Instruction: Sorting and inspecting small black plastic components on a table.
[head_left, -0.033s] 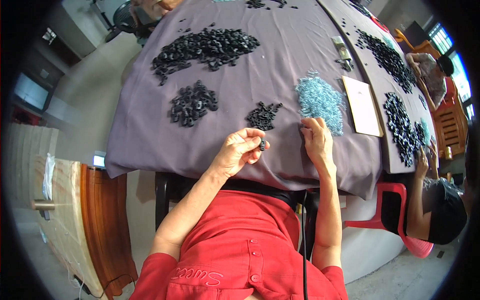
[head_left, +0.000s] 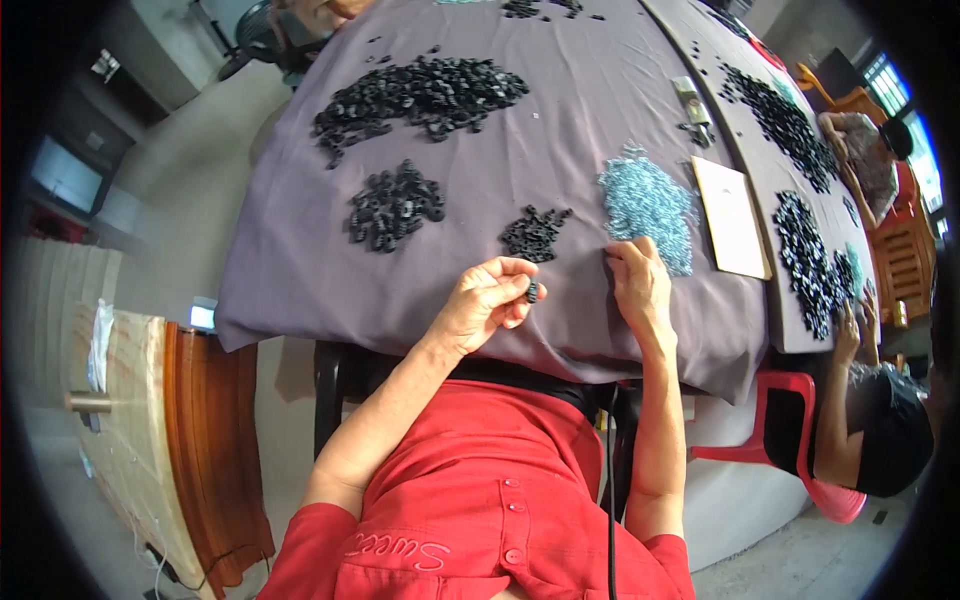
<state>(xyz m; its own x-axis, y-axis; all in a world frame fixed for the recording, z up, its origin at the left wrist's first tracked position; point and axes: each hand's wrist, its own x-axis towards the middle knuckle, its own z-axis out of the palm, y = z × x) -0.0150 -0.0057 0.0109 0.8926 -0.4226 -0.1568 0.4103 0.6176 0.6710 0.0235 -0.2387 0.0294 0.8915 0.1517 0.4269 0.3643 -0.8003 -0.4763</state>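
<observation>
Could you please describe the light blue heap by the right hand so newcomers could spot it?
On the table under purplish grey cloth, find the cream rectangular board. Immediately left lies the heap of small, shiny, light blue pieces by the right hand; its colour separates it from the small black pieces farther left.

Central heap [head_left: 532,236] is our hub, sitting there on the bench [head_left: 590,90]. Round to nine o'clock, and there's the left heap [head_left: 394,207]! Behind that one, up at eleven, the far heap [head_left: 430,97]. Swing across now: right heap [head_left: 648,210] between two and three, board [head_left: 733,220] just beside it at three, container [head_left: 690,98] farther back between one and two. Past them, a second bench [head_left: 795,335] carries more heaps [head_left: 800,250], with a chair [head_left: 735,453] between four and five.
</observation>
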